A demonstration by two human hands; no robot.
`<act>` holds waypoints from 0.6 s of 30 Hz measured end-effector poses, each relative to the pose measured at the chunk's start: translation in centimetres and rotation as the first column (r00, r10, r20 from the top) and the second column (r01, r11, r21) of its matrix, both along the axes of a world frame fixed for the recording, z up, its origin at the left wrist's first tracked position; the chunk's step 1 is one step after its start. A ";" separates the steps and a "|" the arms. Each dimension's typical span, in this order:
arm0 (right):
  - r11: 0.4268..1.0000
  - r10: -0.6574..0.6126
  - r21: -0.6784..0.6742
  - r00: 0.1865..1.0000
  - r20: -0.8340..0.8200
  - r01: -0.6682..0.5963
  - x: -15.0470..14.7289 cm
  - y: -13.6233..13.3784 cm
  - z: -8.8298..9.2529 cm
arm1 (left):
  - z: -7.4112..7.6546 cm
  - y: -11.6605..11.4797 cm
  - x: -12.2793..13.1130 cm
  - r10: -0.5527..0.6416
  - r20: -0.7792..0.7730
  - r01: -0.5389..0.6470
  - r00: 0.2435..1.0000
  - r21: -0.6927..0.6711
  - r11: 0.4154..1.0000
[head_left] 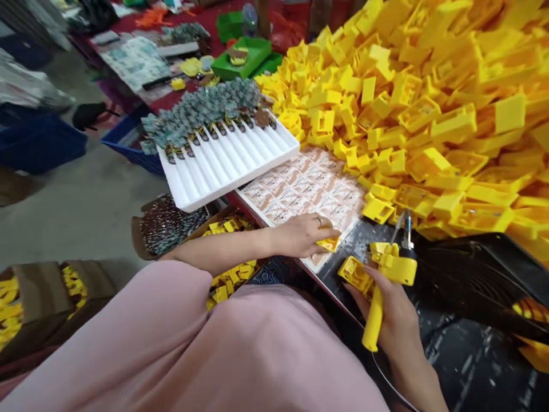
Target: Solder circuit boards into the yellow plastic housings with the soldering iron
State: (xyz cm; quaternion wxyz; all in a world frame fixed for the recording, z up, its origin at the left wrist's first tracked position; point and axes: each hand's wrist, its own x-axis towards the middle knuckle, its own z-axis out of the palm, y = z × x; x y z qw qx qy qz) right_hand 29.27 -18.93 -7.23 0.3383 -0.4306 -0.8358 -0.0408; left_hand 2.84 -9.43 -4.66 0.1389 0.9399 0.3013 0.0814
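My left hand rests on a sheet of printed tan labels, its fingers curled over a small yellow plastic part. My right hand grips the handle of a yellow pistol-grip tool with a thin metal piece at its top. A yellow plastic casing sits against that tool, close to my right fingers. Beyond both hands, a large heap of similar yellow plastic parts rises. Its nearest pieces lie just past the label sheet.
A white ridged foam tray holds rows of grey-green items. Cardboard boxes hold dark items and yellow parts. Black plastic lies at right. Green trays stand on a red-covered table. Pink clothing fills the bottom.
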 end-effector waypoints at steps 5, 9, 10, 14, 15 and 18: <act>1.000 0.017 0.018 0.999 0.046 -0.018 -0.1 0.0 0.5 | 1.6 -0.4 0.7 -0.112 -0.065 0.110 0.992 -0.037 0.993; 0.998 -0.016 0.055 0.997 0.069 0.012 0.0 0.0 0.7 | 6.2 4.4 -2.6 0.096 -0.202 -0.092 0.975 0.032 0.995; 0.997 -0.024 0.070 0.998 0.050 0.021 0.1 0.0 0.7 | 7.9 6.6 -4.1 0.240 -0.243 -0.222 0.940 0.099 0.970; 0.991 -0.041 0.126 0.999 -0.010 0.042 0.1 -0.1 0.3 | 13.6 16.5 -10.3 0.709 -0.316 -0.620 0.630 0.345 0.705; 0.989 -0.053 0.137 0.998 -0.013 0.054 0.0 -0.1 0.3 | 14.3 18.5 -11.3 0.748 -0.338 -0.666 0.571 0.342 0.663; 0.985 -0.090 0.147 0.996 -0.020 0.092 -0.4 0.0 0.3 | 14.3 22.8 -12.2 0.724 -0.466 -0.725 0.509 0.222 0.652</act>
